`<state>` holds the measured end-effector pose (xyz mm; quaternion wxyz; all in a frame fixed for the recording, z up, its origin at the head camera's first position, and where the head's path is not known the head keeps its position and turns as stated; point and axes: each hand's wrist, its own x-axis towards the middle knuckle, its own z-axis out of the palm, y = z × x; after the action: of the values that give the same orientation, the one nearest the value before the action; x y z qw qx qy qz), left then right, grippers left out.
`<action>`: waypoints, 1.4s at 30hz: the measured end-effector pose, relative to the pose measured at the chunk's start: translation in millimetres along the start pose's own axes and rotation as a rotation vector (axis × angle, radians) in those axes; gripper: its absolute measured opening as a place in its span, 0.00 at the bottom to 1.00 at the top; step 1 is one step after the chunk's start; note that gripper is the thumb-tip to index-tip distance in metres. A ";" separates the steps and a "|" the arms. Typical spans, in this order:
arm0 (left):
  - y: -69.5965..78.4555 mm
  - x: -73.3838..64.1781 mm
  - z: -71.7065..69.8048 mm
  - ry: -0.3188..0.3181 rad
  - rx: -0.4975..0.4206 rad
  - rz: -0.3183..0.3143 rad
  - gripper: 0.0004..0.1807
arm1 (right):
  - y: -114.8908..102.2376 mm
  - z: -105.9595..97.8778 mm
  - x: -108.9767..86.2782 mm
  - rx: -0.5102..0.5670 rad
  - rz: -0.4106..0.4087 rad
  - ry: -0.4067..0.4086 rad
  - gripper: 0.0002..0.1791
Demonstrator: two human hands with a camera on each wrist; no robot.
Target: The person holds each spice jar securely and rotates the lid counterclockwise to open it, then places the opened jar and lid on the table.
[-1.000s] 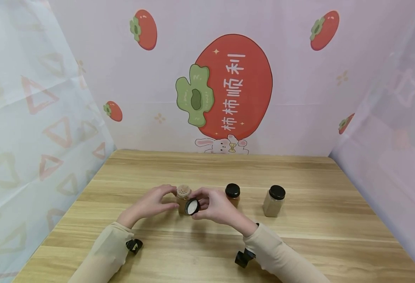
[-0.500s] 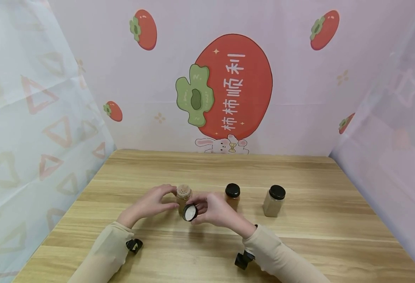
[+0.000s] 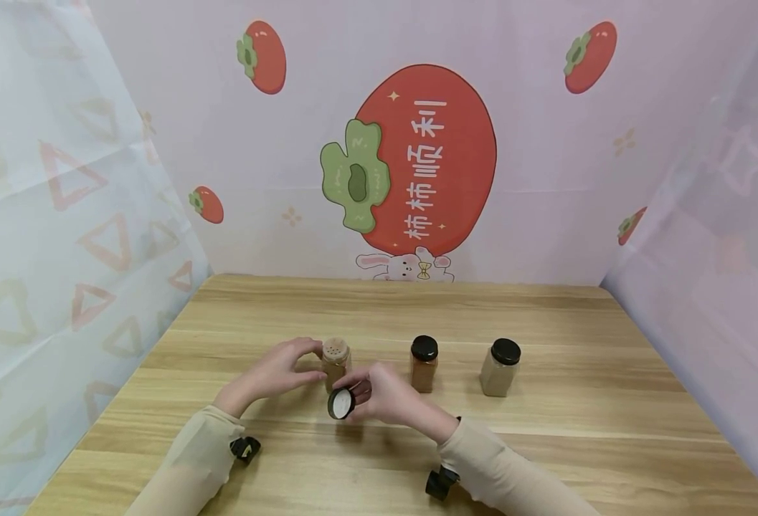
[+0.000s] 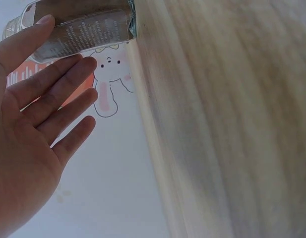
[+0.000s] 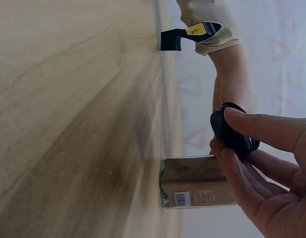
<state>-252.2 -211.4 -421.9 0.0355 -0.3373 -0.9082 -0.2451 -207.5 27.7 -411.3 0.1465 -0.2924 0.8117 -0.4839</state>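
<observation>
An uncapped spice jar (image 3: 335, 365) of brown powder stands upright on the table, its pale sifter top with holes showing. My left hand (image 3: 282, 369) steadies it from the left: the thumb lies on one side and the fingertips reach the other, as the left wrist view also shows on the printed jar (image 4: 88, 29). In front of the jar, my right hand (image 3: 385, 394) pinches a black screw cap (image 3: 341, 403) between thumb and fingers. The cap is tilted, with its white inner face towards the head camera. In the right wrist view, the cap (image 5: 227, 126) overlaps the jar's upper end.
Right of the hands stands a capped jar of reddish-brown powder (image 3: 424, 369). Farther right is a capped jar of greyish-beige powder (image 3: 500, 371). The wooden table (image 3: 579, 459) meets printed cloth (image 3: 533, 215) at the back and sides.
My right hand has carried the cap from beside the jar towards me and slightly left, uncovering more of the reddish-brown jar. The left hand and the jars have stayed put.
</observation>
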 end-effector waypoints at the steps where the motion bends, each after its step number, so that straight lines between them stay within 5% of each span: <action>1: -0.1 -0.1 0.1 0.000 0.000 -0.003 0.22 | 1.0 1.1 0.3 -0.005 0.000 0.000 0.25; 22: -1.0 0.7 0.1 -0.005 -0.002 -0.002 0.21 | 11.1 13.0 7.9 -0.013 0.014 -0.046 0.25; 42: 2.7 -0.8 -2.5 -0.002 -0.007 -0.010 0.22 | 11.9 21.0 13.2 -0.251 -0.003 -0.081 0.27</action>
<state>-250.2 -211.3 -418.7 0.0322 -0.3330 -0.9091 -0.2483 -210.9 9.2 -431.3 0.1408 -0.3289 0.8588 -0.3667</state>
